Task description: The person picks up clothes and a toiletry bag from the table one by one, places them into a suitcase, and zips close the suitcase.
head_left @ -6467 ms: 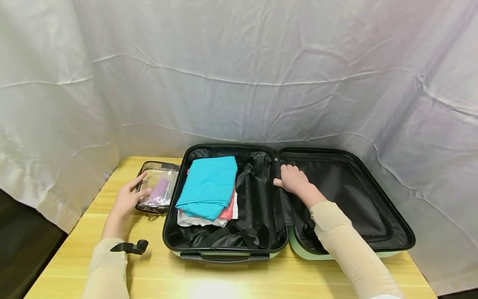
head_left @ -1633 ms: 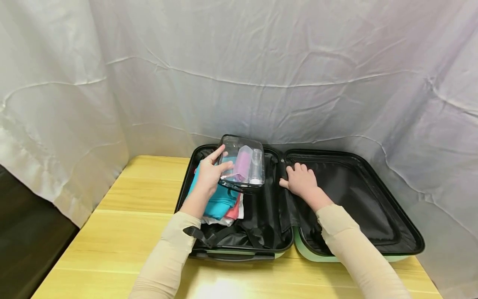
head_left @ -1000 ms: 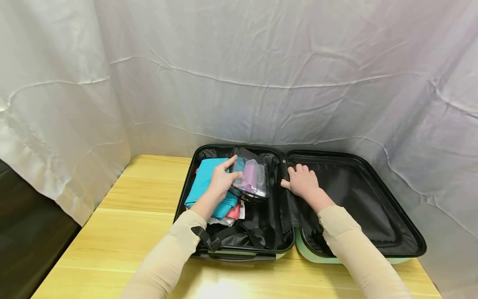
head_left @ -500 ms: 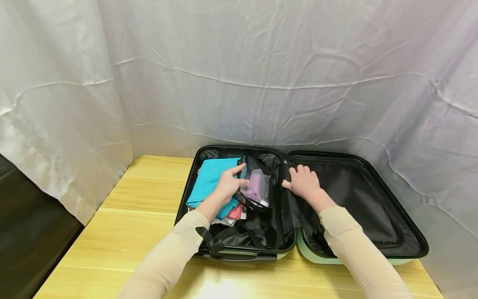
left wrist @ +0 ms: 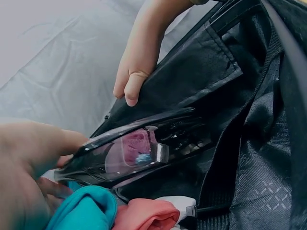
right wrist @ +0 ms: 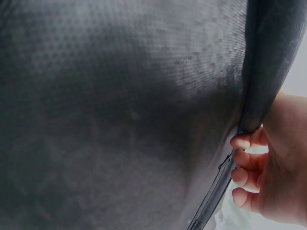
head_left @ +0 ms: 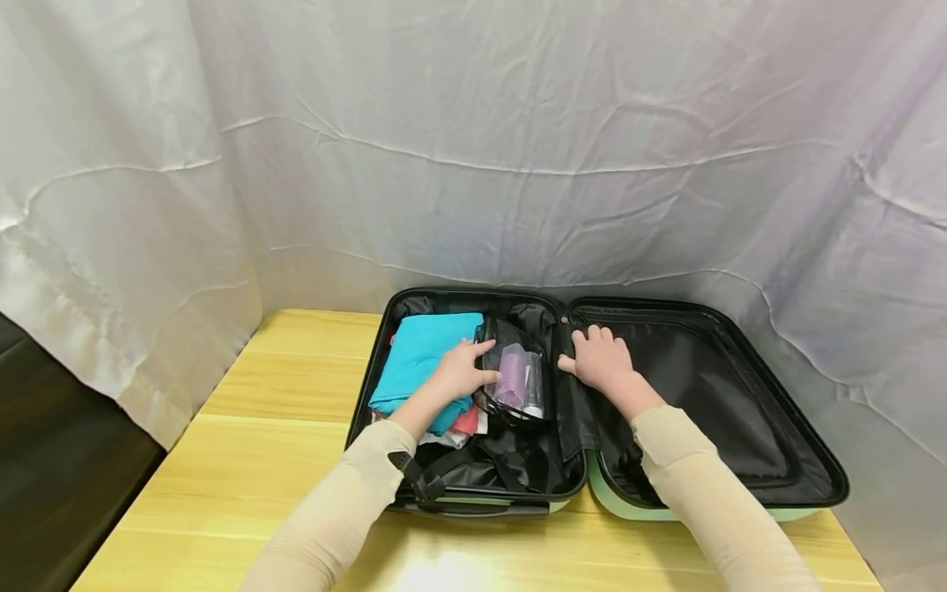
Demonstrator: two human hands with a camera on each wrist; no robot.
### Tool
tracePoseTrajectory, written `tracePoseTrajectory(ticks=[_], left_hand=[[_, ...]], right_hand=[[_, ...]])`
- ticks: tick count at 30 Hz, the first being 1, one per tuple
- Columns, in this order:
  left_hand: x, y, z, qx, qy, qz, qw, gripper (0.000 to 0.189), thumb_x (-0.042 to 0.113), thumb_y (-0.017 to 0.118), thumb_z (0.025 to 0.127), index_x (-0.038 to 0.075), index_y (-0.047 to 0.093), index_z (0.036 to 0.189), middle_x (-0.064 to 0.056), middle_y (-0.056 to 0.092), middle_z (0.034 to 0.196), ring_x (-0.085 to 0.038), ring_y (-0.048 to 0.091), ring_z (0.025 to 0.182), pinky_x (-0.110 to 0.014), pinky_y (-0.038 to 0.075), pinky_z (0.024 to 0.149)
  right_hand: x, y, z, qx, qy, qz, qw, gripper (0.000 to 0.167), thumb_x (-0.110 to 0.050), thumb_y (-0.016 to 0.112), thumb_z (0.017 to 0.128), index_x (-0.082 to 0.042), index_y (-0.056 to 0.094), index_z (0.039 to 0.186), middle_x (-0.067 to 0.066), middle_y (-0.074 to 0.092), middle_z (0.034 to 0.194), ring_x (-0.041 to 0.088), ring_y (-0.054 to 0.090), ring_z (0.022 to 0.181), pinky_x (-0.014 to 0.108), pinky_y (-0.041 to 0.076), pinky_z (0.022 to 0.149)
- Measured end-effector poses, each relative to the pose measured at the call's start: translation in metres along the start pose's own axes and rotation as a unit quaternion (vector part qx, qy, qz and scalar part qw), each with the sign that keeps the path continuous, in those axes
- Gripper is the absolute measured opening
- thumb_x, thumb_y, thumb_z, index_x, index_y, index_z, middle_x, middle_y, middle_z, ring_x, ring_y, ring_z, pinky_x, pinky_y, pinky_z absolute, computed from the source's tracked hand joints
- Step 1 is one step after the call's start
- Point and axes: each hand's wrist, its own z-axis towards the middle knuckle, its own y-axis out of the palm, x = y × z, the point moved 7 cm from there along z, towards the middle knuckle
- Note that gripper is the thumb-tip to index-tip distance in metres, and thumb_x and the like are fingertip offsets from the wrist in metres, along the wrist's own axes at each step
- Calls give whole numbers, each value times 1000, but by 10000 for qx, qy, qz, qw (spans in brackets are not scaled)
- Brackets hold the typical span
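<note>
Gripping the side edge of a clear black-trimmed pouch point(head_left: 518, 417) between thumb and fingers, the left hand point(head_left: 459, 370) is reaching into an open suitcase point(head_left: 473, 496). The pouch is sitting beside folded teal fabric point(head_left: 425, 349), showing a purple container point(head_left: 511, 376) inside. Fingers loosely bent, the right hand point(head_left: 601, 359) is resting on the black lining flap point(head_left: 570, 403); whether it is gripping, I cannot tell.

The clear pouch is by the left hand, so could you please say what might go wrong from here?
The clear pouch is right beside the blue cloth, so shifting it might rumple the fold. If the right hand releases the black flap, that might flop over the pouch.
</note>
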Motion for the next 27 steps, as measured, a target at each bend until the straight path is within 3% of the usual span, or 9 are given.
tracePoseTrajectory(ticks=[5, 10, 19, 27], left_hand=[[-1, 4, -4, -253, -51, 1144, 9931, 75, 44, 58, 95, 21, 21, 157, -13, 6, 165, -33, -4, 153, -56, 10, 122], [-4, 10, -5, -532, -206, 1672, 9843, 79, 49, 51, 98, 20, 8, 158, -4, -3, 166, -26, -9, 153, -54, 3, 123], [-3, 17, 1, -959, -347, 1849, 9774, 77, 48, 47, 100, 15, 8, 158, -5, 0, 166, -25, -3, 154, -50, -3, 124], [-6, 9, -2, -639, -186, 1183, 9907, 77, 44, 55, 97, 13, 18, 157, -10, 6, 166, -29, 1, 154, -53, 2, 124]], right_hand=[[-1, 2, 0, -22, -16, 11, 10000, 52, -46, 51, 97, 0, 53, 121, 27, 51, 113, 43, 48, 102, 56, 43, 82], [-1, 1, 0, -42, -28, -10, 10000, 53, -46, 51, 97, 1, 52, 122, 27, 51, 114, 44, 47, 102, 56, 43, 82], [5, -5, 0, 35, -42, -72, 10000, 52, -45, 52, 97, 1, 53, 121, 27, 51, 112, 44, 48, 102, 57, 43, 82], [0, -3, -1, 4, -109, -104, 9999, 53, -47, 51, 97, 1, 54, 118, 25, 52, 112, 43, 48, 101, 56, 44, 81]])
